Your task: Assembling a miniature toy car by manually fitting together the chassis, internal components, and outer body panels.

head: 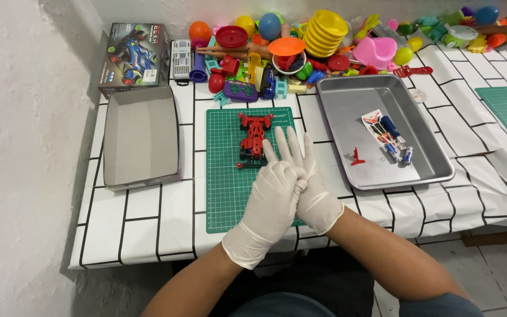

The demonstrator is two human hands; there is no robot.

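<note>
L hand (272, 196) in white glove grips the gloved fingers of R hand (311, 186), which are stretched straight, both over green mat (224, 194), red toy car frame (253, 138) just beyond fingertips.

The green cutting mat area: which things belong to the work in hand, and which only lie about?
In hand:
- left hand and right hand, gloved, clasped together
- red toy car chassis
- green cutting mat

Lying about:
- metal tray with small parts
- open cardboard box
- pile of colourful plastic toys
</note>
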